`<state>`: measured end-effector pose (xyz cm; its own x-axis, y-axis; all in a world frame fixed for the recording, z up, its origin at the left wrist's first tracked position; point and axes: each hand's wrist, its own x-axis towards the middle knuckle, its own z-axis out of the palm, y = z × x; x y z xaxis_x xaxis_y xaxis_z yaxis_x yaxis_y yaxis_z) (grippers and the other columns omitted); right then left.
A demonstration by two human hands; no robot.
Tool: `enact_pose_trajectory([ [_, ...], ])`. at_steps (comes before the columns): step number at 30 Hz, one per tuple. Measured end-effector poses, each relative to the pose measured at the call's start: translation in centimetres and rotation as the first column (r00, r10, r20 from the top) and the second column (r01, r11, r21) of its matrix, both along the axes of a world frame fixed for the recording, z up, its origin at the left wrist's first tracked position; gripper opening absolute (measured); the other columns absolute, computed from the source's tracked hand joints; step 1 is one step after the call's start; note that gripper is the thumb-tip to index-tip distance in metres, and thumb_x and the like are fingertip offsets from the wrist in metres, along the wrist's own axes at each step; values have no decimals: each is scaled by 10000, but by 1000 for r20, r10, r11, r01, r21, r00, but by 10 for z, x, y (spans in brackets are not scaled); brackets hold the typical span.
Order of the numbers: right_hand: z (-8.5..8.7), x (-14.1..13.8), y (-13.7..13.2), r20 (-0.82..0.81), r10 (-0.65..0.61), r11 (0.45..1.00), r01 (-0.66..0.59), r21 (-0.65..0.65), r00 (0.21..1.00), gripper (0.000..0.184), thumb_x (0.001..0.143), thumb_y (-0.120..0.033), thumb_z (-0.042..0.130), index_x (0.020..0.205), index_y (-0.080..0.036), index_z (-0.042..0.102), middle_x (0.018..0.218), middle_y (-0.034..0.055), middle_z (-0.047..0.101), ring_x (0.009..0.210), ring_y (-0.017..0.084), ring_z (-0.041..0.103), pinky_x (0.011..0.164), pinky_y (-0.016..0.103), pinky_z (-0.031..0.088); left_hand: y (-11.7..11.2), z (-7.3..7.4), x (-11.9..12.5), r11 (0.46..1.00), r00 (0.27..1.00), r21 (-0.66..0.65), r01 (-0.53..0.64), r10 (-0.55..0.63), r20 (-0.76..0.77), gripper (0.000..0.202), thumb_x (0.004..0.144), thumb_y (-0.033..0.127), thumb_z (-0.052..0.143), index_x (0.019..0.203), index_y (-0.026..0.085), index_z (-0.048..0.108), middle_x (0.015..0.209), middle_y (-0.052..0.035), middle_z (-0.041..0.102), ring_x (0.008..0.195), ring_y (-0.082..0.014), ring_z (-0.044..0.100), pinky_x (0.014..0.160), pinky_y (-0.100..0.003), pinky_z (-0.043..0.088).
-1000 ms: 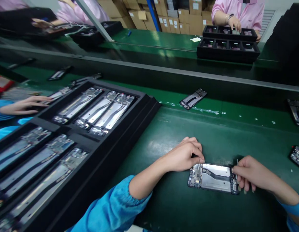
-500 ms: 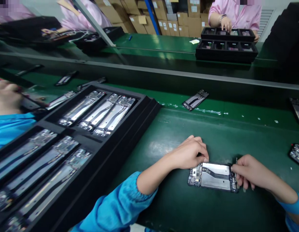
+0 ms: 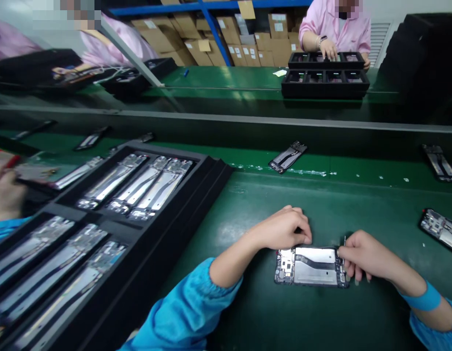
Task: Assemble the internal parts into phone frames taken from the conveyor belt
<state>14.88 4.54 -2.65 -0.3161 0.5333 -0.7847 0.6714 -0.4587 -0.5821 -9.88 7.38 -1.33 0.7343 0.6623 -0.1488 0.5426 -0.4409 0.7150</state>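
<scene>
An opened phone lies flat on the green bench, its circuit board at the left end and a dark flex cable crossing the silver battery bay. My left hand rests at its upper left edge, thumb and fingers pinched together; whatever is between them is hidden. At the phone's right end, my right hand has its fingers closed, and a thin dark bit sticks up above the fingertips, too small to name. A blue band circles my right wrist.
A black tray of opened phones stands to the left. Other phone bodies lie along the back strip and at the right. A co-worker's hand is at far left. Across the bench, a person in pink handles black trays.
The view has tilted up and shifted slightly right, so everything sits a little differently in frame. Both hands stay at the phone in nearly the same pose. The co-worker's hand at left has moved.
</scene>
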Motion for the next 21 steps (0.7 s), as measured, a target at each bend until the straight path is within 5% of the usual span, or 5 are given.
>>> enact_pose_trajectory([
  [6,3,-3,1,2,31,999,-31,-21,1000,302,834,-105,474,553,-143,578,590,61,703,395,106,615,270,117,330,-5,0,-22,998,999,-54,-42,43,15,105,898,294,701,852,258,788,848,14,751,938,-171,583,958,-353,346],
  [21,5,-1,1,37,36,999,-35,-36,999,282,839,-103,489,575,-138,585,622,79,718,419,116,633,278,119,348,-7,0,-1,1000,1000,10,3,-3,-8,113,903,241,680,852,262,779,859,23,745,898,-168,559,889,-330,356],
])
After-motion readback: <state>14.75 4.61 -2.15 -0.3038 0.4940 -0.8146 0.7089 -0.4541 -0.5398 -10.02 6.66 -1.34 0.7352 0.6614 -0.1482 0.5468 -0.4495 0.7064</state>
